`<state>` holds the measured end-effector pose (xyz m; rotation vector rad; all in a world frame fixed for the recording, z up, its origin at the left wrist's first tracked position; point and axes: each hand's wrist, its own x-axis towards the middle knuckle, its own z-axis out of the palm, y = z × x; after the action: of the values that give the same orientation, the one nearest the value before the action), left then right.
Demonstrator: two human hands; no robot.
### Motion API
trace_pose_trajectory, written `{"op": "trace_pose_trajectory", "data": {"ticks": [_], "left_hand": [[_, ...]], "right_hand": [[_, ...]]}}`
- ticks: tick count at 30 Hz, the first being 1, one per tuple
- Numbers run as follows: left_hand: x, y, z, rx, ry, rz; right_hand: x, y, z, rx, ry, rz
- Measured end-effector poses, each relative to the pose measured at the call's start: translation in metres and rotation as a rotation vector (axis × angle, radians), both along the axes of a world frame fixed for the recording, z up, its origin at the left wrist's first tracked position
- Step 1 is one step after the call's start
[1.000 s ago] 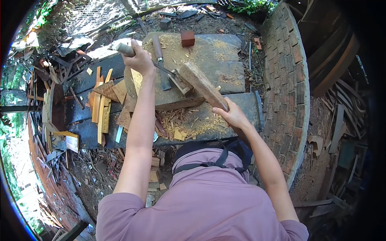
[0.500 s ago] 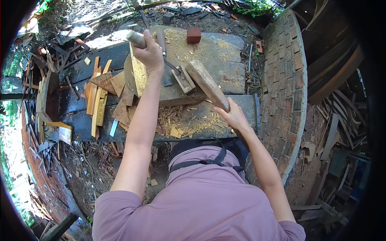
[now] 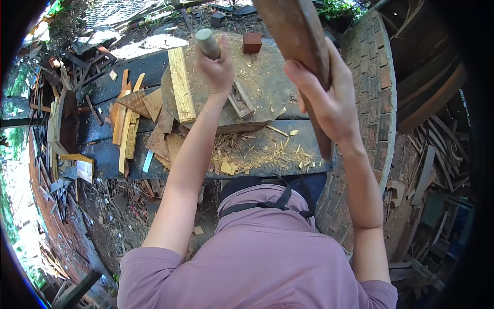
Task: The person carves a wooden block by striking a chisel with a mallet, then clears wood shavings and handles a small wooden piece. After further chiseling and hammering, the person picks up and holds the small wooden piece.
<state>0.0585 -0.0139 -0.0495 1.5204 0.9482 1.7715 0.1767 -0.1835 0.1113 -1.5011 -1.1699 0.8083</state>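
Observation:
My left hand point(image 3: 217, 74) is wrapped round the pale grey-green handle of a chisel point(image 3: 207, 43), which stands up out of the fist; its blade is hidden behind the hand. Just beside that wrist lies a small wooden block with a long recess point(image 3: 240, 101), on a thick round wooden slab point(image 3: 272, 82). My right hand point(image 3: 329, 100) grips a heavy brown wooden club point(image 3: 298, 33), raised close to the camera with its top out of frame. Left of the chisel a pale yellow strip of wood point(image 3: 181, 85) lies on the slab.
A reddish wood cube point(image 3: 252, 43) sits at the slab's far side. Wood chips point(image 3: 278, 157) litter the dark bench point(image 3: 108, 159). Several offcuts point(image 3: 126, 123) are heaped at the left. A curved brick wall point(image 3: 368, 92) borders the right.
My right hand has lifted the club up from beside the recessed block, toward the camera. My left hand has shifted right with the chisel, whose handle now stands more upright.

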Motion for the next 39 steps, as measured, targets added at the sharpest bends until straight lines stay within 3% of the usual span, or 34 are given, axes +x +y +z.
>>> {"op": "trace_pose_trajectory", "data": {"ticks": [2,4,8,10,12,14,15,16,17,18,20,22,24,27,32,34,36,38,39], "left_hand": [[0.001,-0.003,0.005,0.072,0.047,0.068],[-0.001,-0.003,0.004,0.114,0.043,0.067],[-0.013,0.011,-0.002,0.039,-0.085,0.16],[-0.021,0.01,-0.007,-0.068,-0.173,0.005],[-0.014,-0.002,-0.001,0.044,-0.077,0.083],[-0.005,-0.008,0.002,0.137,0.029,0.036],[0.0,-0.004,-0.009,0.232,0.036,0.026],[0.003,-0.01,-0.01,0.166,0.064,-0.04],[0.006,-0.011,-0.009,0.219,0.08,-0.027],[0.012,-0.01,-0.006,0.268,0.089,-0.008],[0.015,-0.016,0.005,0.232,0.094,-0.017],[0.014,-0.023,0.007,0.188,0.125,-0.052],[0.015,-0.022,0.008,0.243,0.129,-0.027],[0.013,-0.02,-0.002,0.211,0.137,-0.069],[0.015,-0.017,-0.01,0.193,0.018,-0.181],[0.01,-0.019,-0.005,0.157,0.058,-0.162],[0.005,-0.021,0.005,0.295,0.308,-0.039],[0.006,-0.018,0.0,0.306,0.25,-0.048],[0.01,-0.017,-0.002,0.307,0.183,-0.062]], "right_hand": [[-0.002,0.012,0.003,0.21,-0.471,-0.01],[-0.004,0.014,-0.01,-0.103,-0.578,0.076],[0.002,0.01,-0.008,-0.151,-0.536,0.133],[-0.006,0.001,0.006,-0.153,-0.437,0.154],[-0.015,0.004,0.021,0.107,-0.328,0.161],[-0.013,0.008,0.017,0.132,-0.343,0.133],[-0.007,0.01,0.009,0.006,-0.554,0.142],[-0.001,0.01,-0.001,-0.122,-0.761,0.146],[0.009,0.008,-0.013,0.009,-0.991,0.097],[0.011,0.008,-0.006,0.013,-1.002,0.085],[0.01,0.002,0.017,-0.052,-0.55,0.148],[0.001,0.004,0.029,0.187,-0.413,0.079],[-0.001,0.007,0.03,0.265,-0.481,0.004],[-0.001,0.002,0.0,-0.105,-0.817,0.059],[-0.001,-0.007,0.017,-0.135,-0.543,0.083],[-0.006,-0.007,0.022,0.205,-0.566,-0.035],[-0.003,-0.006,0.008,0.246,-0.585,-0.051],[0.005,-0.009,-0.012,-0.119,-0.755,0.029],[0.01,-0.01,-0.014,-0.129,-0.672,0.021]]}}
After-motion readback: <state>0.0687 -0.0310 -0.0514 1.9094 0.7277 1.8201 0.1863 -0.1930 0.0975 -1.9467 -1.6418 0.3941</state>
